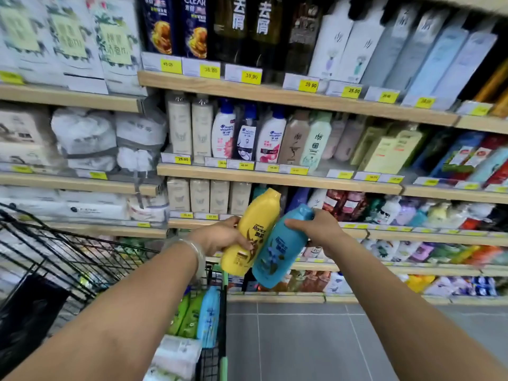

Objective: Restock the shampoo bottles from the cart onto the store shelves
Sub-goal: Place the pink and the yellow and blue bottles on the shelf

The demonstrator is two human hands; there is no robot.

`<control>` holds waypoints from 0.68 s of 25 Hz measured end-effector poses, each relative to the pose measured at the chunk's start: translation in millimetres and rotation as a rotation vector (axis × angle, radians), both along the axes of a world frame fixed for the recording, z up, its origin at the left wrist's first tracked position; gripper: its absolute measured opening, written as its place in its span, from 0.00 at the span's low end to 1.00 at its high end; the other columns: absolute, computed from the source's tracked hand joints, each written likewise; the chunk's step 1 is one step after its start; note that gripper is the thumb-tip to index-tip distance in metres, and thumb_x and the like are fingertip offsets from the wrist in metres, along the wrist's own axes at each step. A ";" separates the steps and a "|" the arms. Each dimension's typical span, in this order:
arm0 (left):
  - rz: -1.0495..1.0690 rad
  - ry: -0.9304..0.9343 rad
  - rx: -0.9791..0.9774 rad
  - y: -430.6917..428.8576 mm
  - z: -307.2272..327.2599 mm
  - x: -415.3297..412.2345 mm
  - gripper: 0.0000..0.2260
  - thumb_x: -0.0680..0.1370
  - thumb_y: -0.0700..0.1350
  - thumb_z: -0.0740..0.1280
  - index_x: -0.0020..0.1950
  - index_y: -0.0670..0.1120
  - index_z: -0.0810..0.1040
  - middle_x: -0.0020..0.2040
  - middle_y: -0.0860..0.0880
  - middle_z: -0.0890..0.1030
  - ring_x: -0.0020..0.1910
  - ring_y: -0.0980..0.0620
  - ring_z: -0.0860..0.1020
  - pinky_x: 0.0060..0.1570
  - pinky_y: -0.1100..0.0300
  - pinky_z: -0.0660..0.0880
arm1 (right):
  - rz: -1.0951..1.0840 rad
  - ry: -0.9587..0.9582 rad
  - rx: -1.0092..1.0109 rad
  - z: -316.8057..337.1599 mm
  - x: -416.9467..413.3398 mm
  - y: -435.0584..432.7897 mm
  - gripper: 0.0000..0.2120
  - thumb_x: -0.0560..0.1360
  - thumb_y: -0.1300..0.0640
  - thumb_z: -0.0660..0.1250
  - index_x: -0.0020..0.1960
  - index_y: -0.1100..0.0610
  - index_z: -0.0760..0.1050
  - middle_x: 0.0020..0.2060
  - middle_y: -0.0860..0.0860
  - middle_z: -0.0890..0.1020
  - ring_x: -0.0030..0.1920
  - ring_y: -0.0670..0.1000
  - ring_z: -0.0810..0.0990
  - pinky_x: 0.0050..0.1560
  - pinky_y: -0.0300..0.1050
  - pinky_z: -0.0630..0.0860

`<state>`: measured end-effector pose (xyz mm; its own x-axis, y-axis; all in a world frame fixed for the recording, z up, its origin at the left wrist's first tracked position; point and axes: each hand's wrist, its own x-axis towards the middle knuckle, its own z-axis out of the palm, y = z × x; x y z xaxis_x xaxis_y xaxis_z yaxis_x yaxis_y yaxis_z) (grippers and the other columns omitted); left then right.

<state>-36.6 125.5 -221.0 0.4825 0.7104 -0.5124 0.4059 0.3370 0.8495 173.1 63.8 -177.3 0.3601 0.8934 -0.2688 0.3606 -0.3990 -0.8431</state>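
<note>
Currently gripping yellow bottle (pixel 254 229) in left hand (pixel 222 237), blue bottle (pixel 279 254) in right hand (pixel 317 226). Held touching, tilted, before shelves (pixel 275 177).

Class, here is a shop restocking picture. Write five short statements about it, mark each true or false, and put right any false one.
1. The left hand holds a yellow bottle. True.
2. The right hand holds a red bottle. False: it holds a blue bottle.
3. Both held bottles are tilted, caps uppermost. True.
4. The cart holds no bottles. False: green bottles and a pale blue bottle are in it.
5. A bracelet sits on the left wrist. True.
</note>
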 end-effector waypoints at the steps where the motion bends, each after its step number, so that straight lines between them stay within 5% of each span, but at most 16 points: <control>1: -0.005 -0.015 0.029 -6.9 11.5 17.4 0.28 0.69 0.33 0.73 0.64 0.48 0.66 0.54 0.47 0.80 0.50 0.48 0.80 0.45 0.54 0.78 | 0.001 -0.006 0.020 13.1 15.7 -9.3 0.22 0.68 0.53 0.77 0.57 0.60 0.74 0.51 0.56 0.80 0.49 0.56 0.80 0.40 0.47 0.78; 6: -0.057 -0.017 0.168 -29.5 54.0 102.4 0.19 0.70 0.33 0.72 0.58 0.44 0.73 0.48 0.47 0.82 0.44 0.51 0.81 0.41 0.58 0.79 | -0.031 -0.026 0.101 59.7 87.1 -48.3 0.25 0.65 0.53 0.78 0.57 0.61 0.74 0.53 0.56 0.81 0.50 0.56 0.81 0.49 0.53 0.81; 10: -0.087 -0.035 0.276 -39.8 74.4 170.5 0.26 0.67 0.33 0.75 0.63 0.41 0.72 0.53 0.45 0.82 0.52 0.46 0.81 0.54 0.50 0.78 | -0.105 -0.102 0.162 82.7 140.3 -76.1 0.25 0.64 0.52 0.79 0.55 0.60 0.74 0.51 0.55 0.81 0.49 0.56 0.81 0.50 0.55 0.81; 17: -0.156 -0.107 0.443 -32.8 104.7 261.4 0.30 0.66 0.34 0.77 0.65 0.41 0.69 0.54 0.46 0.80 0.52 0.47 0.79 0.51 0.55 0.77 | -0.223 -0.211 0.224 102.6 213.0 -90.3 0.20 0.65 0.51 0.78 0.51 0.56 0.76 0.51 0.54 0.83 0.48 0.54 0.81 0.53 0.55 0.79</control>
